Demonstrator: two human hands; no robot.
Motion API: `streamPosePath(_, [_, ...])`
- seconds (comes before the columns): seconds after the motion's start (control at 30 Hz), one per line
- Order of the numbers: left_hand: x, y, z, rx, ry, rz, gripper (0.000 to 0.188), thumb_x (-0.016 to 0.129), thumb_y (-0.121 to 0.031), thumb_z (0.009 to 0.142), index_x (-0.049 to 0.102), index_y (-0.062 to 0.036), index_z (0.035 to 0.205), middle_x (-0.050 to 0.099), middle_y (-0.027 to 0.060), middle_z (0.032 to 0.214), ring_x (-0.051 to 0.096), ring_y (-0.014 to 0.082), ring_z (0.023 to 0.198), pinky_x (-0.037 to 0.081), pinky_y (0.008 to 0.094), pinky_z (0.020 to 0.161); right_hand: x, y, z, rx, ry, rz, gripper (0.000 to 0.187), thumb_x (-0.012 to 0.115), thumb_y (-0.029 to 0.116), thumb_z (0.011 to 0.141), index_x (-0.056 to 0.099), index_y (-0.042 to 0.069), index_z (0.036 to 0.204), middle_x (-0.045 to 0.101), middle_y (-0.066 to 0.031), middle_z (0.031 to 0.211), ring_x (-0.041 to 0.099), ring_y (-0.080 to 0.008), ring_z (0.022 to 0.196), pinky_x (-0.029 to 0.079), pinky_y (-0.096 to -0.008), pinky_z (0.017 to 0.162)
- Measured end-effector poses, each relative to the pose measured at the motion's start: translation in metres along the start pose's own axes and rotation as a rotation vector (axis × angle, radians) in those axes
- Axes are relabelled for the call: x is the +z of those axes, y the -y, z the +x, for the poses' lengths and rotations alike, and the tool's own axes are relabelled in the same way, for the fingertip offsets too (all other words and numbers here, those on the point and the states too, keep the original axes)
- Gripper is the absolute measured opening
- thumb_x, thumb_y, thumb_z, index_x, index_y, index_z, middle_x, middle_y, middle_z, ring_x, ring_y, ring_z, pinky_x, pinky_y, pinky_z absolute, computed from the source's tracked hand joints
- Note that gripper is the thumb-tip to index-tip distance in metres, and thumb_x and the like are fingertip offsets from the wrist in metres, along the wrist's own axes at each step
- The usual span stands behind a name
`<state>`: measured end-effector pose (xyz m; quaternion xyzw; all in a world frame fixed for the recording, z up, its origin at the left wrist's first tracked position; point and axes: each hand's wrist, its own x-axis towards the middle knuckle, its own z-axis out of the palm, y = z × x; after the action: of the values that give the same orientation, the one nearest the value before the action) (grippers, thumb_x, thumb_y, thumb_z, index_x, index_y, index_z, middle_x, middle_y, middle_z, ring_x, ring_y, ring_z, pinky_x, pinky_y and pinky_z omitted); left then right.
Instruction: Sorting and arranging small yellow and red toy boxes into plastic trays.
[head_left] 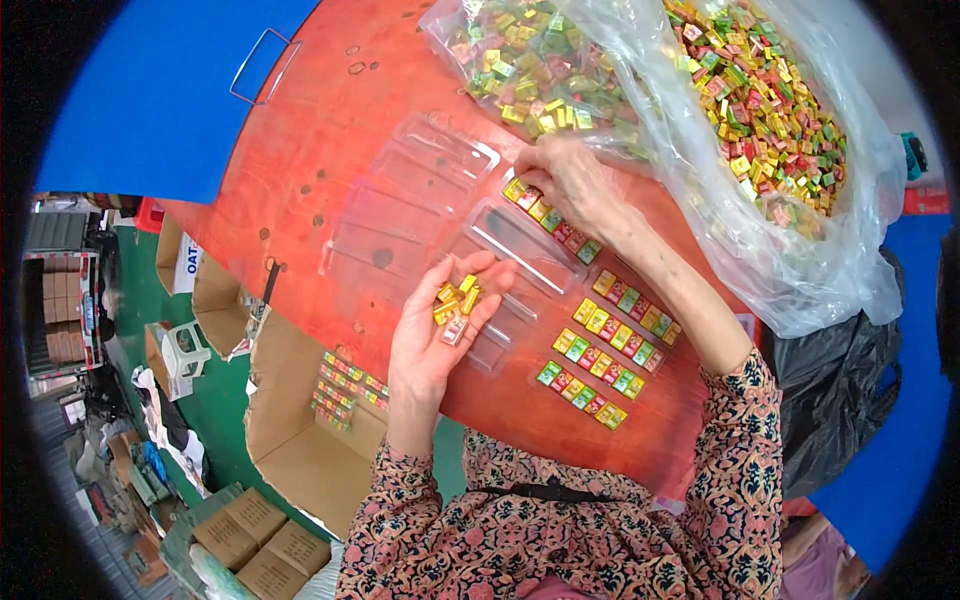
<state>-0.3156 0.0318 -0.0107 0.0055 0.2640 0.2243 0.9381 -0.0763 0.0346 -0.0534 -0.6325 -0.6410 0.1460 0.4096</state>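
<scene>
My left hand [440,318] is palm up and cupped around several small foil-wrapped blocks [456,300], mostly yellow, which look like candies. My right hand [578,182] reaches over the far end of a filled row of blocks [552,218] in a clear plastic tray. Its fingertips are pinched together at that row's far end, and what they grip is hidden. Nearer to me, other rows of yellow, red and green blocks [605,335] lie in tray slots under my right forearm. Bare clear plastic trays [385,215] with long slots lie beyond my left hand.
On the red table [320,130], a large clear bag [800,285] of loose blocks stands at the far right, with another bag [540,70] beside it. A cardboard box [290,400] holding filled trays [345,390] sits below the table's left edge. A black bag [840,390] hangs at right.
</scene>
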Motion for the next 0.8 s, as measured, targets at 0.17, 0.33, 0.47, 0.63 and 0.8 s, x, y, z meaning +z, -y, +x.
streamPosePath(0.17, [-0.005, -0.002, -0.002, 0.019, -0.021, 0.026, 0.040, 0.046, -0.025, 0.096, 0.050, 0.0103, 0.114, 0.050, 0.0303, 0.123, 0.058, 0.0342, 0.107, 0.058, 0.0355, 0.081, -0.005, 0.027, -0.003, -0.119, 0.147, -0.256, 0.012, 0.048, 0.007, 0.079, 0.054, -0.002, 0.083, 0.052, -0.0195, 0.081, 0.056, -0.0378, 0.083, 0.043, -0.0457, 0.071])
streamPosePath(0.33, [-0.004, 0.002, 0.001, -0.003, -0.011, -0.003, 0.039, 0.045, -0.025, 0.096, 0.050, 0.0100, 0.114, 0.049, 0.0308, 0.123, 0.059, 0.0340, 0.106, 0.058, 0.0357, 0.080, -0.002, 0.028, -0.005, -0.150, 0.179, -0.267, 0.009, 0.048, 0.003, 0.079, 0.052, -0.004, 0.085, 0.054, -0.0193, 0.093, 0.059, -0.0372, 0.085, 0.047, -0.0442, 0.070])
streamPosePath(0.47, [-0.008, -0.001, -0.003, 0.003, -0.012, -0.031, 0.039, 0.046, -0.024, 0.096, 0.050, 0.0102, 0.114, 0.049, 0.0313, 0.123, 0.059, 0.0342, 0.105, 0.057, 0.0364, 0.081, 0.003, 0.026, -0.006, -0.191, 0.133, -0.248, 0.013, 0.051, 0.006, 0.081, 0.056, -0.004, 0.087, 0.056, -0.0197, 0.090, 0.059, -0.0386, 0.084, 0.047, -0.0432, 0.070])
streamPosePath(0.63, [-0.010, -0.002, -0.004, 0.007, 0.049, -0.067, 0.043, 0.043, -0.027, 0.097, 0.049, 0.0105, 0.117, 0.047, 0.0313, 0.126, 0.057, 0.0347, 0.109, 0.056, 0.0369, 0.083, -0.030, 0.013, 0.003, 0.229, 0.067, 0.039, 0.022, 0.054, 0.015, 0.088, 0.062, -0.003, 0.097, 0.062, -0.0115, 0.081, 0.062, -0.0248, 0.078, 0.048, -0.0336, 0.069])
streamPosePath(0.8, [-0.015, -0.001, -0.009, 0.011, 0.026, -0.222, 0.047, 0.042, -0.028, 0.098, 0.041, 0.0103, 0.125, 0.039, 0.0324, 0.133, 0.049, 0.0411, 0.116, 0.051, 0.0471, 0.090, -0.047, 0.025, -0.012, 0.672, 0.121, 0.667, 0.021, 0.054, 0.014, 0.091, 0.062, -0.002, 0.101, 0.063, -0.0041, 0.086, 0.060, -0.0093, 0.078, 0.049, -0.0224, 0.071])
